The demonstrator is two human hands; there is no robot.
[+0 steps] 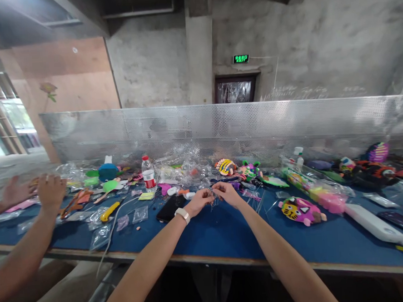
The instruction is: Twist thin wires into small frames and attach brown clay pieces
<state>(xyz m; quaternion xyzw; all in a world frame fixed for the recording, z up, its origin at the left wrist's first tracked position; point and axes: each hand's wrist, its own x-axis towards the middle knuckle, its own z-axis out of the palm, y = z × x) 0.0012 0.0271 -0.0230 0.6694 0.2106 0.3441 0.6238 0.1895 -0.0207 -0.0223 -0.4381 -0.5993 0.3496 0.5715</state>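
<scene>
Over the middle of the blue table, my left hand (199,202) and my right hand (227,194) meet with fingertips pinched close together. Thin, clear or wiry strands show between and just below the fingers; what exactly they hold is too small to make out. A pale watch band (182,215) circles my left wrist. Beside that wrist lies a black flat device (171,208), partly hidden by my forearm. To the right of my right hand rests a pink and yellow clay cat-face figure (302,211).
A co-worker's hands (50,192) are at the far left. Nearby are a yellow utility knife (109,211), a red-capped bottle (149,174) and a white cable (115,220). Clay figures (225,166) and plastic bags line the perforated metal screen (254,120). A white power strip (376,223) lies right.
</scene>
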